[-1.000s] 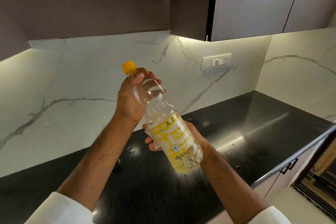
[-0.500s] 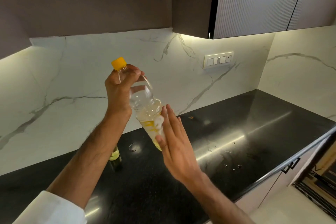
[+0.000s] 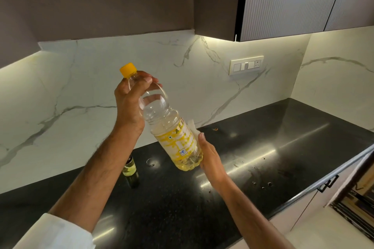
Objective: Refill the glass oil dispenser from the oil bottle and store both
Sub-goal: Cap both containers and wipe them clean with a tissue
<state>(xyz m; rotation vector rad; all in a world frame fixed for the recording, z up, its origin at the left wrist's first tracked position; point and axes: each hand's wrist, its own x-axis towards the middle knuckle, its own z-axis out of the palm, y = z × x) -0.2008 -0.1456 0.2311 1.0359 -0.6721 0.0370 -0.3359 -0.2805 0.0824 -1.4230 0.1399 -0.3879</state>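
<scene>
Your left hand [image 3: 129, 105] grips the capped bottle [image 3: 174, 133] by its neck, tilted above the counter [image 3: 263, 147]. Your right hand [image 3: 210, 159] presses a white tissue [image 3: 193, 128] against the bottle's lower side, fingers mostly straight. The dispenser [image 3: 130, 170] stands below your left forearm.

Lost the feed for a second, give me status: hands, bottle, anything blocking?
Left hand grips oil bottle at neck, cap on. Right hand presses white tissue to its side. Dispenser on counter, partly hidden. Nothing blocking.
</scene>
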